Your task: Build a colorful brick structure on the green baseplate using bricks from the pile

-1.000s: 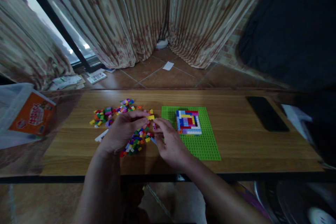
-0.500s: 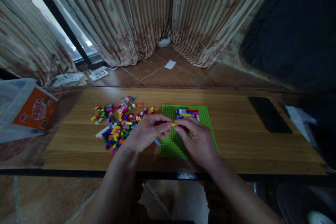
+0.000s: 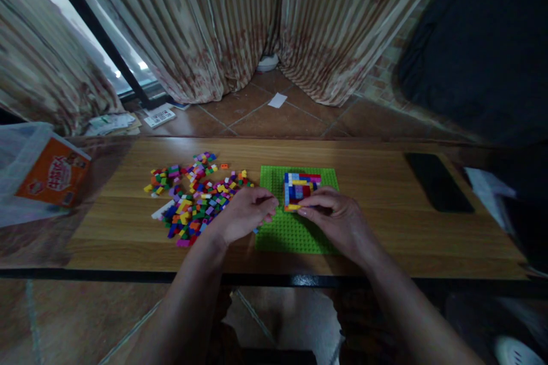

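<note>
A green studded baseplate (image 3: 274, 236) lies on the wooden table, with a low block of coloured bricks (image 3: 299, 189) built on it in blue, red, yellow and white. My right hand (image 3: 338, 219) is at the front right of this build, thumb and index finger pinched on a small yellow brick (image 3: 293, 207) at its front edge. Over the baseplate's left edge is my left hand (image 3: 248, 211), its fingers curled together; whether anything is between them is too small to tell. Loose coloured bricks (image 3: 197, 214) lie in a pile left of my left hand.
A black phone-like slab (image 3: 439, 182) lies on the right of the table (image 3: 381, 182). At the far left is a clear plastic bin (image 3: 25, 148) with an orange label. Papers (image 3: 488, 194) are beyond the table's right end.
My hands have moved apart. My right hand has brought the yellow brick from between the hands to the build's front edge, and more of the build now shows.
</note>
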A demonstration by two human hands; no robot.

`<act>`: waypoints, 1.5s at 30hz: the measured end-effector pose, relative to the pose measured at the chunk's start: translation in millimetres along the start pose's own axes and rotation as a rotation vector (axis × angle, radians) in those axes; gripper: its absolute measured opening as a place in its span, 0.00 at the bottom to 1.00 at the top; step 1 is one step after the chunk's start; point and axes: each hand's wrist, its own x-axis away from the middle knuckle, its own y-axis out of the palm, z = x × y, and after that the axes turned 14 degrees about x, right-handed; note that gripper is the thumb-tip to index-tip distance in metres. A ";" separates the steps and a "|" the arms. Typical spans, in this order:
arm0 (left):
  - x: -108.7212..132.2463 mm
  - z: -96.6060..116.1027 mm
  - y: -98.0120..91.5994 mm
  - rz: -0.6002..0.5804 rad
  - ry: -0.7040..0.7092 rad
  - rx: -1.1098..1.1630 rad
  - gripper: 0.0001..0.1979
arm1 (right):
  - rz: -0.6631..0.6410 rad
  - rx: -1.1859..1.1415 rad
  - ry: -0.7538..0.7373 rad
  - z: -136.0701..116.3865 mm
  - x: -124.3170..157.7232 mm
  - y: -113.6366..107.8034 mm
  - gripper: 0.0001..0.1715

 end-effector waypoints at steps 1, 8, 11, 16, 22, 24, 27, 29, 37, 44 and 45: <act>-0.1 -0.5 1.7 -0.028 -0.010 -0.011 0.10 | -0.007 0.015 -0.006 -1.8 0.2 0.7 0.04; -4.7 -3.7 6.3 -0.096 0.039 -0.086 0.14 | 0.025 0.148 -0.065 -7.5 0.0 4.4 0.03; -6.4 -6.5 5.7 -0.090 0.047 -0.105 0.15 | 0.046 0.168 -0.079 -5.6 0.2 6.5 0.03; -7.7 -8.7 8.3 -0.058 0.051 -0.083 0.14 | 0.051 0.183 -0.079 -5.4 -0.1 8.0 0.04; -8.7 -7.7 12.5 -0.005 0.049 -0.043 0.11 | 0.063 0.205 -0.146 -5.5 -1.2 8.6 0.06; -9.6 -9.8 12.6 0.009 0.074 -0.062 0.11 | 0.068 0.222 -0.167 -6.1 -1.3 9.1 0.06; -11.0 -13.6 12.8 0.020 0.100 -0.105 0.10 | 0.065 0.232 -0.182 -6.8 -1.7 9.8 0.05; -11.0 -14.7 13.0 0.023 0.112 -0.099 0.10 | 0.056 0.221 -0.183 -6.3 -2.0 9.5 0.06; -4.8 -0.6 -10.1 0.083 0.142 0.032 0.15 | 0.144 0.201 -0.099 -14.8 8.1 -1.3 0.05; -5.6 2.4 -32.3 0.266 0.251 0.048 0.14 | -0.036 0.214 -0.247 -45.1 23.2 34.0 0.08; -5.3 2.0 -32.2 0.260 0.254 0.050 0.14 | -0.061 0.248 -0.248 -47.5 24.3 41.6 0.07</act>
